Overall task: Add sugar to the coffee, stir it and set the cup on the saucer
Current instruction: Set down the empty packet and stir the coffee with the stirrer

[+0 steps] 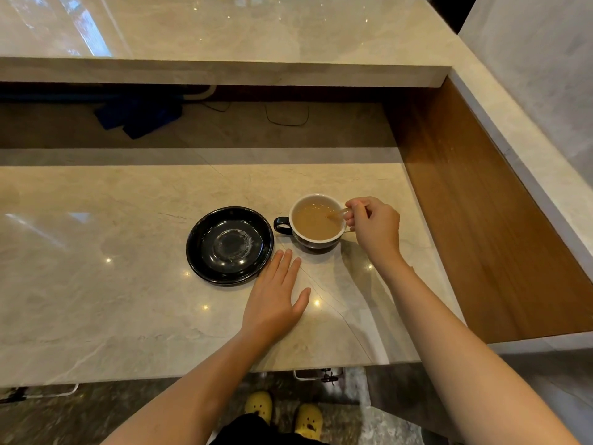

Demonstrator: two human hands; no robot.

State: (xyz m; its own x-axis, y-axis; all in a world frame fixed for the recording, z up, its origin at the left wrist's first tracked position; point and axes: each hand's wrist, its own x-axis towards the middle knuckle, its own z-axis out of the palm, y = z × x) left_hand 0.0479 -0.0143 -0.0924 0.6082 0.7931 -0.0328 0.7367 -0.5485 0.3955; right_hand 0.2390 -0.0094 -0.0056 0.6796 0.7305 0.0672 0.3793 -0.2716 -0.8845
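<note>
A black cup (316,240) with a white inside stands on the marble counter, full of light brown coffee, its handle pointing left. My right hand (375,228) is at the cup's right rim, fingers pinched on a thin wooden stir stick (337,214) whose tip dips into the coffee. A black saucer (229,245) lies bare just left of the cup, apart from it. My left hand (277,295) rests flat on the counter in front of the saucer and cup, fingers spread, holding nothing.
The marble counter (112,284) runs left, with its front edge near me. A raised marble ledge (224,70) crosses behind, and a wooden side panel (481,203) walls the right. Blue cloth (138,117) and cables lie in the recess behind.
</note>
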